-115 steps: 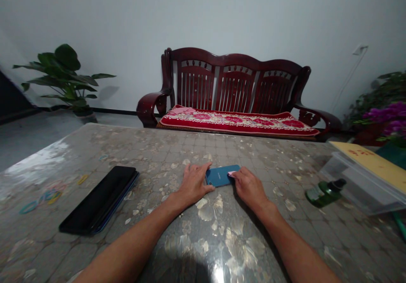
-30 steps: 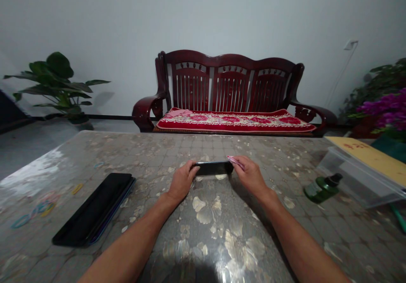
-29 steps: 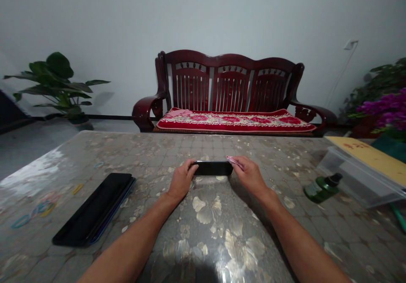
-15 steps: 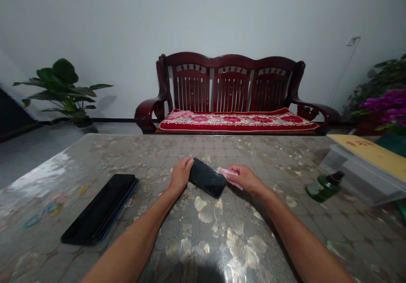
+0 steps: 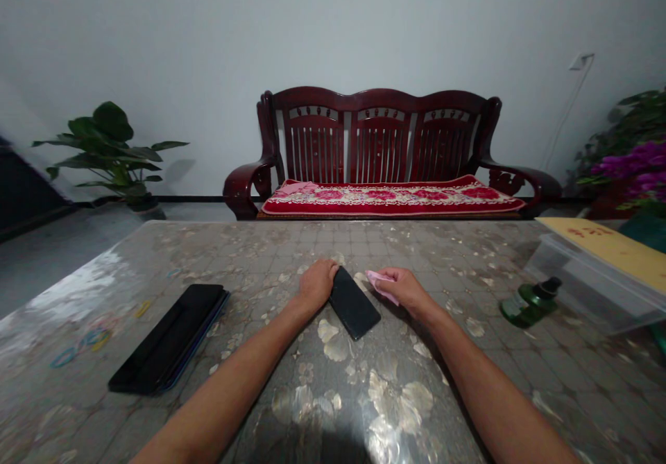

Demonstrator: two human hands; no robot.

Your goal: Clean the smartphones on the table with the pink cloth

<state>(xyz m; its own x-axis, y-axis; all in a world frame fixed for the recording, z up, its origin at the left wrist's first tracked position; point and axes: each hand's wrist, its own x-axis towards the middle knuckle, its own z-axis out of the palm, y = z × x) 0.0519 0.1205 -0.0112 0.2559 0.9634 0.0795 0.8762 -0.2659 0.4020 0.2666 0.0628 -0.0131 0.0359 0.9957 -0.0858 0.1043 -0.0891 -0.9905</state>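
Note:
A black smartphone (image 5: pixel 355 304) is tilted at a slant over the patterned table (image 5: pixel 291 408), its dark face toward me. My left hand (image 5: pixel 318 285) is closed around its upper left end. Just right of the phone, my right hand (image 5: pixel 403 289) pinches a folded pink cloth (image 5: pixel 382 286). A small gap separates the cloth from the phone. To the left lies a stack of dark phones or tablets (image 5: pixel 169 339), with a blue edge showing beneath the top one.
Several coloured rubber bands (image 5: pixel 86 342) lie at the left. A green bottle with a black cap (image 5: pixel 529 302) leans on its side near a clear plastic box (image 5: pixel 583 290) topped by a yellow board (image 5: pixel 608 245). Beyond the table stands a wooden bench (image 5: pixel 379 138).
The phone has swung clockwise and its lower end now points more toward me. My left hand has shifted right with it. The pink cloth has come away from the phone's edge.

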